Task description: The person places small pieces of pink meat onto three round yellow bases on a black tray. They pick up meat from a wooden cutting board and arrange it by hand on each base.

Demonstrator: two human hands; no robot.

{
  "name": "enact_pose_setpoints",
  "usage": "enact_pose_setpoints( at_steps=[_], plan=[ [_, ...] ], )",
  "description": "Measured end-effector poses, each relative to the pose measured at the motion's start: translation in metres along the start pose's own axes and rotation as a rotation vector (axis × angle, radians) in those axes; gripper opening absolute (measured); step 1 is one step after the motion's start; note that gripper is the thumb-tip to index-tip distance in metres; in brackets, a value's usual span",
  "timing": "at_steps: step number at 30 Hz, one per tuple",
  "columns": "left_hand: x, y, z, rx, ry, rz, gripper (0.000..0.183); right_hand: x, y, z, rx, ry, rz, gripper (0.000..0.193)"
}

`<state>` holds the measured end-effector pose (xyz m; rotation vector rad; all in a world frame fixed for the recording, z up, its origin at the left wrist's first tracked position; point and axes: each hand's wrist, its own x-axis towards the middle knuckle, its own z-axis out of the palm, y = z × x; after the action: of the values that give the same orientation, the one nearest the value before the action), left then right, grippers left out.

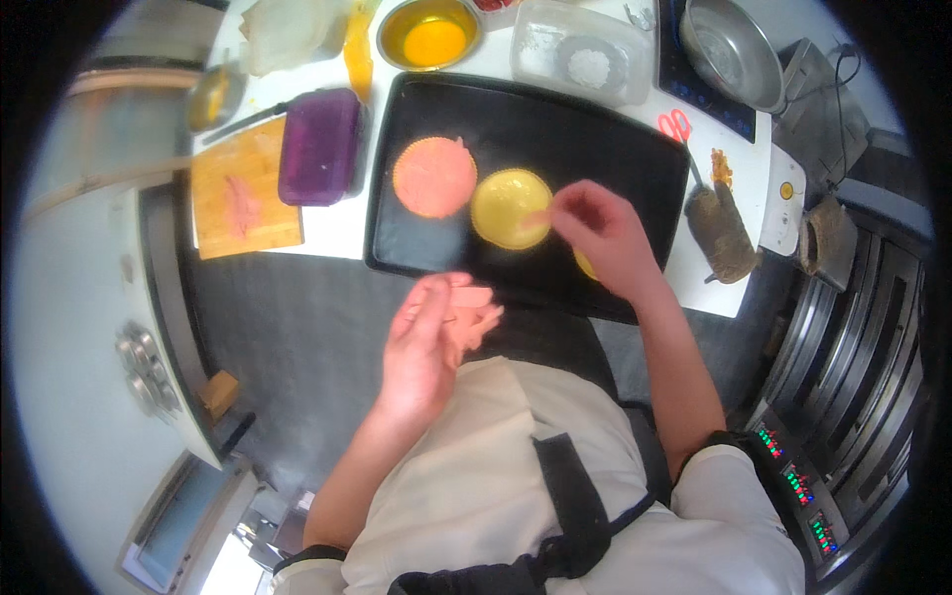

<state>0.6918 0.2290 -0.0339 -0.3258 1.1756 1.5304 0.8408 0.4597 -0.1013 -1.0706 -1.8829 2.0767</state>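
My left hand (415, 347) is closed around a small stack of thin pink slices (470, 319), likely ham, just off the near edge of a black baking tray (595, 139). Over the tray, my right hand (607, 236) pinches a small pink slice (535, 220) at the right side of a round yellow crust (508, 198) with a fluted rim. To its left lies another round crust (433, 178), covered with pink slices. A further yellow crust (583, 262) shows only in part, hidden by my right hand.
Left of the tray are a purple-lidded container (319, 149) and a wooden cutting board (223, 188) with pink scraps. Behind stand a bowl of yellow liquid (433, 42) and a clear tub (635, 64) with white powder. Red-handled scissors (674, 124) and a dark mitt-like object (721, 233) lie right.
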Motion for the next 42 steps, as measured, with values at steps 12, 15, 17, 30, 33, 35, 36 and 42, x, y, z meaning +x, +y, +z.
enact_pose_setpoints(
  at_steps=[12,15,17,30,33,35,36,42],
  plan=[
    [-0.020,-0.010,-0.047,-0.033,0.147,0.065,0.029,0.068,0.124,0.041,-0.350,-0.332,-0.015,0.015],
    [-0.027,-0.009,-0.051,-0.048,0.162,0.059,0.027,0.074,0.119,0.052,-0.638,-0.364,-0.073,0.014],
    [-0.031,-0.006,-0.054,-0.066,0.166,0.062,0.027,0.076,0.116,0.057,-0.792,-0.336,-0.103,0.014],
    [-0.037,-0.014,-0.072,-0.080,0.155,0.127,0.022,0.083,0.118,0.057,-0.917,-0.204,-0.214,0.021],
    [-0.036,-0.012,-0.072,-0.054,0.170,0.118,0.023,0.082,0.117,0.056,-0.863,-0.209,-0.211,0.022],
    [-0.035,-0.010,-0.071,-0.049,0.185,0.114,0.024,0.082,0.118,0.055,-0.777,-0.235,-0.175,0.022],
    [-0.035,-0.009,-0.071,-0.044,0.179,0.114,0.024,0.082,0.119,0.054,-0.717,-0.257,-0.142,0.022],
    [-0.033,-0.005,-0.071,-0.025,0.172,0.104,0.026,0.086,0.125,0.052,-0.491,-0.334,-0.067,0.026]
  ],
)
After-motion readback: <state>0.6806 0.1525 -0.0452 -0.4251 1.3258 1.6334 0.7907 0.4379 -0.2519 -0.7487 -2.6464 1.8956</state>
